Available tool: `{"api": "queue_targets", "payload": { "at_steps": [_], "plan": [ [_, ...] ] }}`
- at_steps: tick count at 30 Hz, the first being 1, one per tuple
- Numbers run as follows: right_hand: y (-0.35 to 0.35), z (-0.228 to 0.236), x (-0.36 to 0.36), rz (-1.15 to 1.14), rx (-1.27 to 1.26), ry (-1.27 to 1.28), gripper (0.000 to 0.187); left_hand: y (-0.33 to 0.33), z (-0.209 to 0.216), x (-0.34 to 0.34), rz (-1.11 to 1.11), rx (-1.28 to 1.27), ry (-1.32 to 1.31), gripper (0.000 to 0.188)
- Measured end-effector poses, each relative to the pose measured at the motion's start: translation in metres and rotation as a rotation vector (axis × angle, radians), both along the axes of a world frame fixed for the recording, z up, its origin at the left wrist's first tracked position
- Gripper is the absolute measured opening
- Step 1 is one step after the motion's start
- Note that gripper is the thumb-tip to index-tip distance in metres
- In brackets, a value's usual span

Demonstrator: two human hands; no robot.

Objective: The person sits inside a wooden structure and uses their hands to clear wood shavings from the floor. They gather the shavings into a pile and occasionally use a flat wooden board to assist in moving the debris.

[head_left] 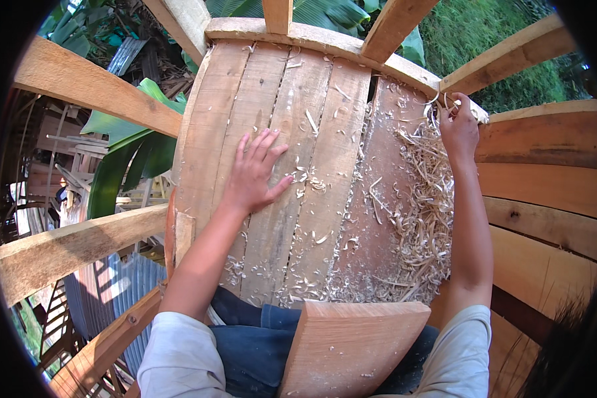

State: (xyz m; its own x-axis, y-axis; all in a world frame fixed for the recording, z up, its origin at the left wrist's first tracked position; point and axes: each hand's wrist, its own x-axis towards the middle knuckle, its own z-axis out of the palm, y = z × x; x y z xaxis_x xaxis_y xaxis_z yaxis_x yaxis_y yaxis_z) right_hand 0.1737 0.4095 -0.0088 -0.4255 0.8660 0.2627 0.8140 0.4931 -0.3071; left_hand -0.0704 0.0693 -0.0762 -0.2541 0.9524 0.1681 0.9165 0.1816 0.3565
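Note:
My left hand (255, 169) rests with spread fingers on the plank floor (212, 132), left of its middle, holding nothing. Near the far right corner, my right hand (459, 126) is closed in a pinch, with pale curled wood shavings (455, 105) showing at its fingertips. A heap of wood shavings (428, 212) runs along the right side of the planks, close to my right forearm. Smaller curls lie scattered over the boards. Across my lap leans a thick, smooth wooden board (355, 345), touched by neither hand.
Upright wooden posts (99, 86) and a beam (312, 36) frame the floor's edges. At the right stands a wall of horizontal planks (544, 179). A dark gap (371, 89) separates two floorboards. Outside are banana leaves (129, 146), corrugated sheets (136, 278) and grass (484, 40).

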Motion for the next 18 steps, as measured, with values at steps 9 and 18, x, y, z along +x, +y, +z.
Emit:
{"api": "queue_targets", "payload": {
  "at_steps": [9,18],
  "plan": [
    [-0.021,-0.033,-0.054,0.297,-0.434,0.343,0.034,0.003,-0.001,0.000,-0.007,0.006,0.000,0.058],
    [-0.007,-0.056,-0.095,0.161,-0.615,0.287,0.047,0.001,-0.001,0.000,-0.011,0.020,-0.007,0.058]
  ]
}}
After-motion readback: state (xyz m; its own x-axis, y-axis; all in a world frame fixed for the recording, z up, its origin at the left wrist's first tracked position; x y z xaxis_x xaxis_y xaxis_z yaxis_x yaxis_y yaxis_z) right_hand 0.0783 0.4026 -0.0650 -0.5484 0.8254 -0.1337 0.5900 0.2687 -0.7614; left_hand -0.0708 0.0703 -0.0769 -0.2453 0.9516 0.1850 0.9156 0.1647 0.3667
